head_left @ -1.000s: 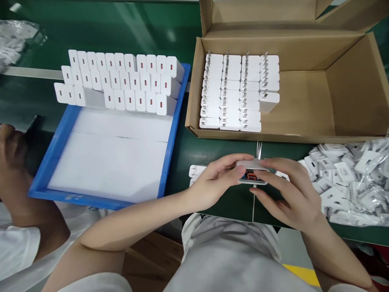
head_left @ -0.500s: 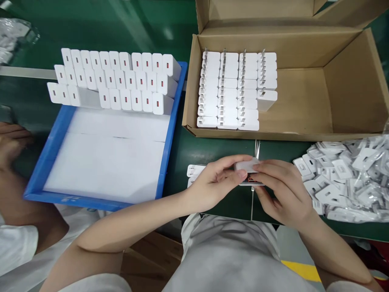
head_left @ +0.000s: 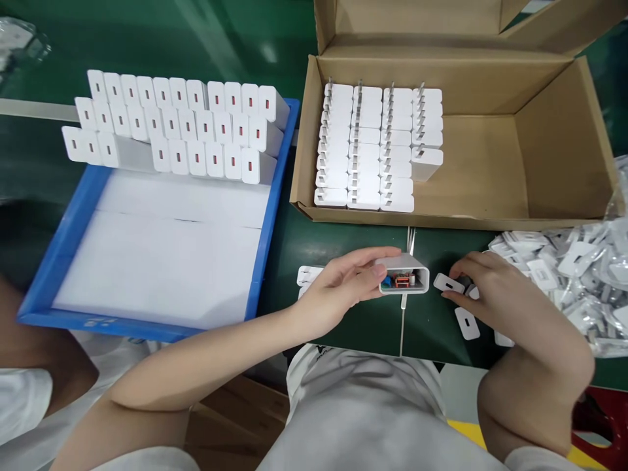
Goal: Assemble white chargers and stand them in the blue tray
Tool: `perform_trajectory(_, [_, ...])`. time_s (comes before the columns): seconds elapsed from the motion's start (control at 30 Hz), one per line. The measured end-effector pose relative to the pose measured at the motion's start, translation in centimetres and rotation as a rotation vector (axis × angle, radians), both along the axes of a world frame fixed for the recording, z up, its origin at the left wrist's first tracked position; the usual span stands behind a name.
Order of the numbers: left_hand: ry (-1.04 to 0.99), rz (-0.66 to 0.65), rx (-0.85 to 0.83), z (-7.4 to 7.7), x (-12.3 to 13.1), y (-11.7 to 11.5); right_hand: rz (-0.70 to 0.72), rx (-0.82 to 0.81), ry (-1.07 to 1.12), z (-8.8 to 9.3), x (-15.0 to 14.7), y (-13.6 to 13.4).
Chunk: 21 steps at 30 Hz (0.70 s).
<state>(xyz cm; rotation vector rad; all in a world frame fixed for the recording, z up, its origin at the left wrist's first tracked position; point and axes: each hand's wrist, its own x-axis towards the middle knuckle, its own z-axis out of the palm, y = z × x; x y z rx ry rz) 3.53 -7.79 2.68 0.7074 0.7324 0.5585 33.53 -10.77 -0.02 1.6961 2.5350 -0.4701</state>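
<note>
My left hand (head_left: 338, 284) is closed around a white charger housing (head_left: 403, 263), its uncovered end turned to the right and red and blue parts showing inside. To the right, the fingers of my right hand (head_left: 483, 281) pinch a small white end cap (head_left: 447, 283) with a slot in it. Another loose end cap (head_left: 467, 324) lies on the green table just below that hand. Partly behind my left wrist are white chargers (head_left: 308, 275) with metal prongs.
A blue-edged tray (head_left: 260, 261) on the left carries rows of white chargers (head_left: 196, 160). At the back, a cardboard box (head_left: 495, 157) holds rows of pronged chargers. A pile of caps and clear bags (head_left: 579, 275) lies right. A co-worker's arm (head_left: 44, 340) is at far left.
My right hand has left the charger housing and moved right to the caps, where it now pinches one. My left hand still holds the housing, its inside now in plain sight.
</note>
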Motion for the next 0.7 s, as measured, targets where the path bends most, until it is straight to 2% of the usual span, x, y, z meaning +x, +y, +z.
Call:
perform_trajectory(0.13, [-0.028, 0.008, -0.019, -0.1, 0.0, 0.0, 0.008, -0.031, 0.043, 0.0, -0.7, 0.2])
perform_trajectory(0.3, [-0.067, 0.031, -0.041, 0.1, 0.1, 0.0, -0.069, -0.048, 0.050, 0.4, -1.7, -0.1])
perform_trajectory(0.7, [-0.105, 0.050, -0.042, 0.0, 0.2, 0.0, -0.074, 0.132, -0.043, 1.4, -3.6, 0.2])
